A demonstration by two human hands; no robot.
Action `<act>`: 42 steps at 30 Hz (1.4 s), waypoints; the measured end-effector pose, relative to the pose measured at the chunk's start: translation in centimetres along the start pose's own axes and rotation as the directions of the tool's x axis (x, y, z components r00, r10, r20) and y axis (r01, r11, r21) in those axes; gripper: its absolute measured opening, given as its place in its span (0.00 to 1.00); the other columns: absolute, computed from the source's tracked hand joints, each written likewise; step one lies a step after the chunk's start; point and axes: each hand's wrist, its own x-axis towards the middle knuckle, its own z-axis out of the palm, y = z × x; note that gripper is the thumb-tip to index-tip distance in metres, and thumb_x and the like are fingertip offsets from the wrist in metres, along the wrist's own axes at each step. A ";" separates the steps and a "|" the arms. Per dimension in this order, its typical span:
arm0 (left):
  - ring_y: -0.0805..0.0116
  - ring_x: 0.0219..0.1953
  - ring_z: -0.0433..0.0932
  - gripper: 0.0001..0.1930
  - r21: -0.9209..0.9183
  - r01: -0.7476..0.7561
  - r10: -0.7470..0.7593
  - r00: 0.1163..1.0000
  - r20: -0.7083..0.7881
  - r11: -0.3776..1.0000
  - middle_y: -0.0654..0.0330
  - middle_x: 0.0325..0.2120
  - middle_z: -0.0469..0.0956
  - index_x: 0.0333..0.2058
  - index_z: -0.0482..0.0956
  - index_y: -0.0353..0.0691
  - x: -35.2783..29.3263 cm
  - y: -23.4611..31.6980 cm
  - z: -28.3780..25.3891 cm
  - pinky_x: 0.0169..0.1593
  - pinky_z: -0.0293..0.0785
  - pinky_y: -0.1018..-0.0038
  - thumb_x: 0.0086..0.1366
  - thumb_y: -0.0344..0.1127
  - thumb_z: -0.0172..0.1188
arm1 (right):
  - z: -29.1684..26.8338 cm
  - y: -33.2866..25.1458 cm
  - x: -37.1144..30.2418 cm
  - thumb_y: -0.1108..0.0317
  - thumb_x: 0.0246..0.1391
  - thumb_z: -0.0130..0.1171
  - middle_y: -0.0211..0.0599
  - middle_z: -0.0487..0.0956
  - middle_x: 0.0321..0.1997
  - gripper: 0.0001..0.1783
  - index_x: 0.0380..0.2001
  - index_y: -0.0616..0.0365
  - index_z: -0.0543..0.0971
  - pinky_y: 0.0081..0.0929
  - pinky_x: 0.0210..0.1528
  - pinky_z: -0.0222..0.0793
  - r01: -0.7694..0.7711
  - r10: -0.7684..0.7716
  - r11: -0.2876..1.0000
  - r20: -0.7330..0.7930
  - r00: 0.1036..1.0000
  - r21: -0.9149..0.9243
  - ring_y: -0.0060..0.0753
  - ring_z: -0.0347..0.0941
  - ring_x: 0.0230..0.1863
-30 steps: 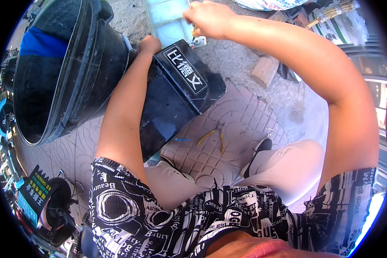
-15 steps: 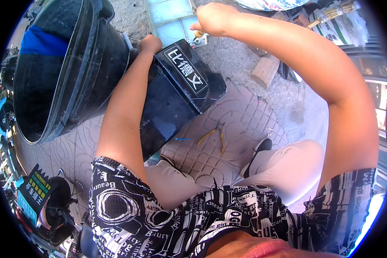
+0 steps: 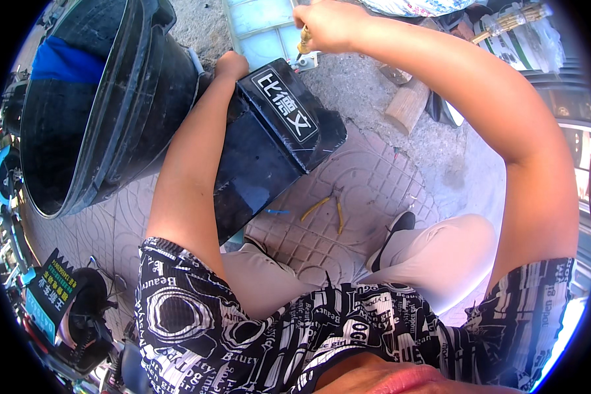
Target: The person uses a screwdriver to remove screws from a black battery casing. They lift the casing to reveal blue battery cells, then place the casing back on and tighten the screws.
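My right hand is closed round the amber handle of a screwdriver. Its thin tip points down at a small pale fitting with a red spot, at the far end of a black box. Whether the tip touches is too small to tell. That box lies tilted between my knees and bears a white-lettered label. At its far left corner sits my left hand, curled like a fist, its fingertips hidden. Just beyond the box lies a pale blue translucent organizer case.
A large black bin with blue cloth inside stands to the left. Yellow-handled pliers and a blue strip lie on the paving. A wooden block is at right; a scooter-like vehicle stands lower left.
My right hand has risen slightly and tilted the screwdriver more upright, showing more of its handle. My left hand and the black box stay nearly where they were.
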 end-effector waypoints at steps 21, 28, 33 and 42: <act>0.48 0.38 0.81 0.15 0.028 -0.096 0.098 0.990 -0.104 0.995 0.45 0.35 0.80 0.34 0.82 0.39 1.1 -1.5 1.9 0.40 0.78 0.57 0.59 0.35 0.46 | 1.6 3.2 -2.4 0.65 0.45 0.63 0.54 0.78 0.40 0.19 0.40 0.64 0.75 0.42 0.42 0.74 0.045 -0.051 0.990 -0.045 0.998 -0.132 0.48 0.78 0.42; 0.47 0.37 0.81 0.14 0.037 -0.138 0.141 0.985 -0.100 0.990 0.44 0.34 0.80 0.33 0.82 0.36 0.5 -0.5 1.2 0.40 0.78 0.57 0.58 0.35 0.48 | -1.1 2.0 -2.1 0.66 0.44 0.62 0.56 0.79 0.36 0.18 0.37 0.66 0.76 0.41 0.43 0.73 0.030 -0.025 0.988 -0.032 0.999 0.154 0.51 0.77 0.41; 0.53 0.43 0.79 0.14 0.065 -0.048 0.047 0.999 0.010 0.997 0.51 0.41 0.80 0.38 0.83 0.41 0.6 -0.6 0.6 0.46 0.77 0.62 0.58 0.36 0.51 | 0.4 1.1 -2.5 0.65 0.45 0.58 0.57 0.79 0.34 0.16 0.33 0.69 0.77 0.42 0.43 0.72 0.003 0.036 0.954 -0.124 0.992 0.300 0.53 0.77 0.39; 0.53 0.42 0.80 0.14 -0.030 0.025 -0.025 1.000 -0.016 0.999 0.51 0.38 0.80 0.36 0.84 0.43 -0.1 0.0 0.0 0.44 0.77 0.60 0.59 0.36 0.49 | 1.5 1.6 -2.1 0.62 0.43 0.62 0.57 0.79 0.29 0.18 0.26 0.71 0.79 0.41 0.38 0.73 -0.010 0.028 0.929 -0.043 0.999 0.371 0.54 0.78 0.34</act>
